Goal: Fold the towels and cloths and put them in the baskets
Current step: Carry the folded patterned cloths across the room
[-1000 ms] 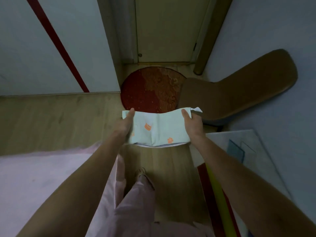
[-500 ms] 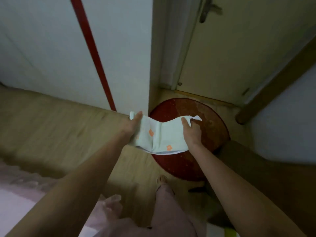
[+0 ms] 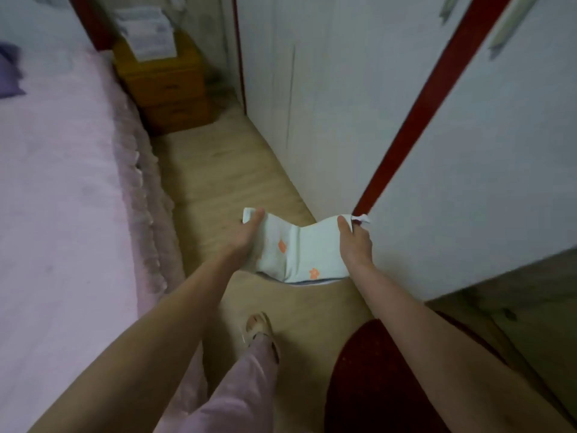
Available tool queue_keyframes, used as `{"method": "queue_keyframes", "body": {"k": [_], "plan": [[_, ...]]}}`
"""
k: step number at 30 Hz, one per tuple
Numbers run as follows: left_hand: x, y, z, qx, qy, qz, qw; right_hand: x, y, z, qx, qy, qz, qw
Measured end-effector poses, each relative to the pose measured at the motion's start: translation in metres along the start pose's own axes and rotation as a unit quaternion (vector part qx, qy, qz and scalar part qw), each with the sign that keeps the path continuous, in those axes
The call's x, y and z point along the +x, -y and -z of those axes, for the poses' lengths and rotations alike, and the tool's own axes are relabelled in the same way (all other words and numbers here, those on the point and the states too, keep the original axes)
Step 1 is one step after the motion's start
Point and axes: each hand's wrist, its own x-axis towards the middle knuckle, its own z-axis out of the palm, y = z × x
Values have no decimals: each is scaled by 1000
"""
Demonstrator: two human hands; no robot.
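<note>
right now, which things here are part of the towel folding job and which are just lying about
Part of the job:
- folded cloth, pale with orange prints
- left hand gripping its left end
- right hand gripping its right end

Just lying about:
- pink bed
- wooden nightstand with papers on top
- red round rug
- white wardrobe

No basket is in view.

A bed [image 3: 62, 198] runs along the left, with a nightstand [image 3: 165, 85] at its far end carrying a stack of papers [image 3: 146, 32]. A wardrobe [image 3: 359, 104] lines the right, and the floor [image 3: 218, 170] passes between the two. A folded cloth [image 3: 299, 251] hangs over the floor between the left hand [image 3: 240, 242] and right hand [image 3: 354, 242], and a rug [image 3: 374, 376] lies near right.
</note>
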Motion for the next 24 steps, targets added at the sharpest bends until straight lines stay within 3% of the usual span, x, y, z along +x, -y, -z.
{"method": "queue_keyframes", "body": {"k": [9, 15, 24], "plan": [[177, -138, 96, -59, -108, 16, 992, 165, 177, -127, -13, 72, 70, 995], [285, -206, 142, -102, -136, 50, 984, 279, 275, -207, -51, 145, 114, 982], [474, -358, 200, -161, -175, 49, 970, 473, 444, -339, -83, 219, 180, 955]]}}
